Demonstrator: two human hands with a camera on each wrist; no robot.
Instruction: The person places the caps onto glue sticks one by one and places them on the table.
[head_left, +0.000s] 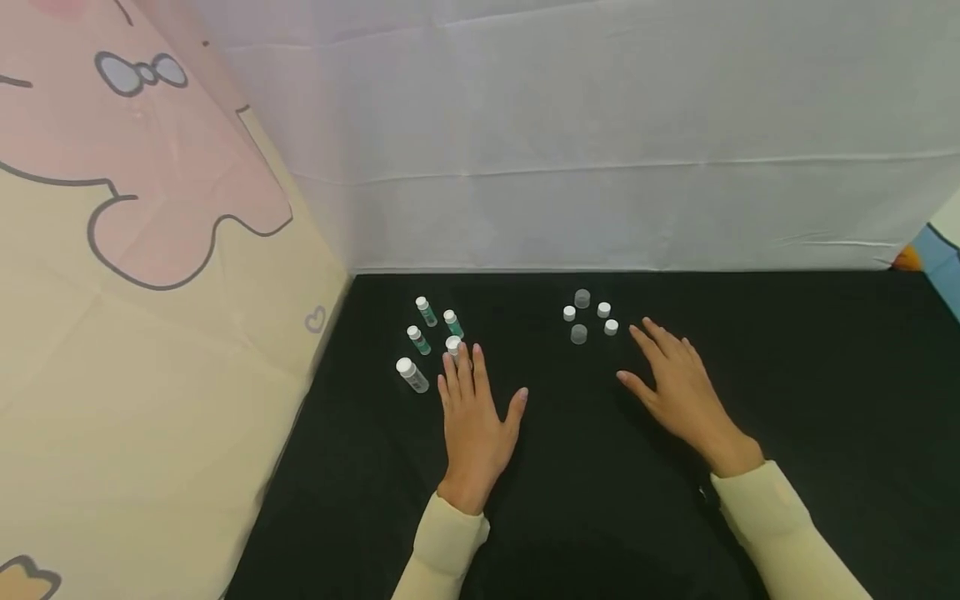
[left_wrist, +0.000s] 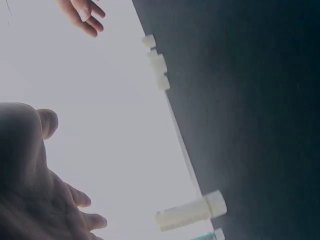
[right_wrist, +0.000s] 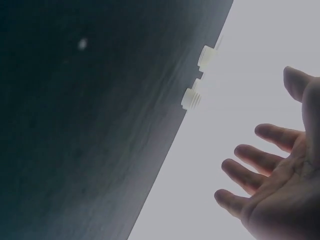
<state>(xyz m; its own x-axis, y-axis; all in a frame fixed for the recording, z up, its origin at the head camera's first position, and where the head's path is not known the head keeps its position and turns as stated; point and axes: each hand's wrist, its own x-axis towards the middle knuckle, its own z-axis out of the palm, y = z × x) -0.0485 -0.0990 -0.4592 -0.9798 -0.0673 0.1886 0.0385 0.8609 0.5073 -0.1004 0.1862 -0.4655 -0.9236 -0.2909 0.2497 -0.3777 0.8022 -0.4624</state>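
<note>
Several small bottles with white tops stand on the left of the black table, among them a clear one (head_left: pixel 412 375) and a green-labelled one (head_left: pixel 426 311). My left hand (head_left: pixel 476 429), fingers spread, is over the table, its fingertips partly covering another white-topped bottle (head_left: pixel 453 343); whether they touch cannot be told. To the right is a loose group of small white caps (head_left: pixel 603 309) and clear caps (head_left: pixel 578 334). Beside them my right hand (head_left: pixel 681 392) is spread with nothing in it. The right wrist view shows that hand (right_wrist: pixel 270 175) with its palm bare, apart from the caps (right_wrist: pixel 191 99).
A black cloth (head_left: pixel 570 500) covers the table. Behind it hangs a white cloth (head_left: pixel 600 125), and at the left a cream and pink patterned cloth (head_left: pixel 165 375) borders the table edge. A bit of blue patterned cloth (head_left: pixel 941 262) shows at the far right.
</note>
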